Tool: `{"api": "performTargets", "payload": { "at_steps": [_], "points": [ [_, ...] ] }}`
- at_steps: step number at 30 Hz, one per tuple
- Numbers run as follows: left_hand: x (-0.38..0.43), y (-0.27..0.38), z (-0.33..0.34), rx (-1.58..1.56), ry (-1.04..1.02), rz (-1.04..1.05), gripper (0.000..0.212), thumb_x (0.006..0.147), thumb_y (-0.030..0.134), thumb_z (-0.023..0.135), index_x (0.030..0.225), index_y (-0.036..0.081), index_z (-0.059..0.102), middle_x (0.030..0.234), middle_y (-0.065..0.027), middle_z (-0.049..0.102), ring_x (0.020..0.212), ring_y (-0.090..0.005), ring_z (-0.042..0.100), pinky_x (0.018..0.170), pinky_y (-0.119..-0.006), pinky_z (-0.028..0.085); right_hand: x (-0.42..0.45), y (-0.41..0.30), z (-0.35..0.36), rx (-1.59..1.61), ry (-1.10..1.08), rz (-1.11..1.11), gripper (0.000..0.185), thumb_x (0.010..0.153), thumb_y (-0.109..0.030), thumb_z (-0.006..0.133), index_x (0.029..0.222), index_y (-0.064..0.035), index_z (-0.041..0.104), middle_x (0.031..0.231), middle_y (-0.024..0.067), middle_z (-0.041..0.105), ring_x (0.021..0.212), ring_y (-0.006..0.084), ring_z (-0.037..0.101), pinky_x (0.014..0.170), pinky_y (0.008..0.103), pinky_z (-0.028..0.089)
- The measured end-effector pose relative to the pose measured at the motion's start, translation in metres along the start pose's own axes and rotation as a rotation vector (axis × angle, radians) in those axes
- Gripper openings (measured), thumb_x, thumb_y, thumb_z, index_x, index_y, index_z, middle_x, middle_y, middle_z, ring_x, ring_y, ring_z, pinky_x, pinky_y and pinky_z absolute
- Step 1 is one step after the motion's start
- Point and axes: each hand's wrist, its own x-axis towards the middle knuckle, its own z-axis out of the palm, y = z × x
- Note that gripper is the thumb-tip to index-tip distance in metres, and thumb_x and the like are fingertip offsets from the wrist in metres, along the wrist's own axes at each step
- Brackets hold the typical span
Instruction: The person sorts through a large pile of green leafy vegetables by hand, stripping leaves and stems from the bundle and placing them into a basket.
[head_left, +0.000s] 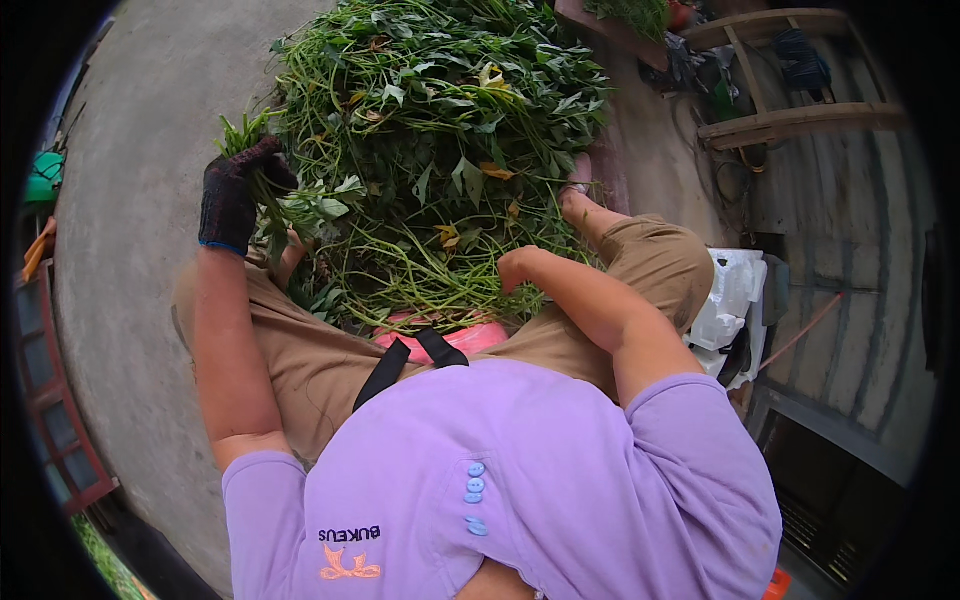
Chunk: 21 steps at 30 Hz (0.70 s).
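Note:
A big heap of leafy green vines (450, 97) lies on the ground before me, with several yellowed leaves in it. My left hand (240, 187), in a dark knitted glove with a blue cuff, is closed around a bundle of cut green stems (244, 135) at the heap's left edge; their leaves hang below the fist. Bare and bent down at the wrist, my right hand (517, 266) is over the near right part of the heap. Its fingers are mostly hidden, so whether it grips a stem cannot be told. A pink plastic object (480, 337) shows between my thighs.
Concrete floor (135, 225) stretches along the left. A white foam box (727, 300) stands beside my right knee. At the upper right is a wooden frame (802, 120) near dark plastic bags. A red-framed window panel (67, 420) and a green container (45, 176) are at the far left.

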Motion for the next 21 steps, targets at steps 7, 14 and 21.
{"api": "performTargets", "payload": {
  "at_steps": [7, 14, 21],
  "points": [
    [0.008, 0.002, 0.008, -0.050, 0.019, -0.038, 0.024, 0.079, 0.019, 0.073, 0.066, 0.001, 0.064, 0.052, -0.0081, 0.054, 0.043, -0.0218, 0.054, 0.052, -0.040, 0.055, -0.030, 0.030, -0.167, 0.521, 1.059, 0.254, 0.023, 0.082, -0.024, 0.060, 0.102, -0.0162, 0.068, 0.109, 0.0066, 0.065, 0.101, 0.0300, 0.061, 0.085, 0.0417, 0.049],
    [0.023, 0.002, 0.016, 0.022, 0.003, -0.086, 0.029, 0.080, 0.020, 0.074, 0.062, -0.001, 0.063, 0.050, -0.0095, 0.054, 0.040, -0.0207, 0.052, 0.047, -0.038, 0.052, 0.002, 0.059, -0.249, 0.228, 1.263, 0.383, 0.039, 0.086, -0.019, 0.050, 0.124, -0.0175, 0.051, 0.120, 0.0088, 0.059, 0.117, 0.0314, 0.052, 0.092, 0.0447, 0.038],
    [0.023, 0.011, 0.021, 0.112, -0.001, -0.040, 0.026, 0.079, 0.021, 0.075, 0.067, 0.001, 0.064, 0.050, -0.0058, 0.054, 0.040, -0.0170, 0.052, 0.043, -0.031, 0.043, 0.011, 0.048, -0.237, 0.126, 1.029, 0.317, 0.018, 0.085, -0.020, 0.053, 0.094, -0.0132, 0.067, 0.098, 0.0114, 0.067, 0.094, 0.0301, 0.065, 0.082, 0.0455, 0.048]
  ]
}}
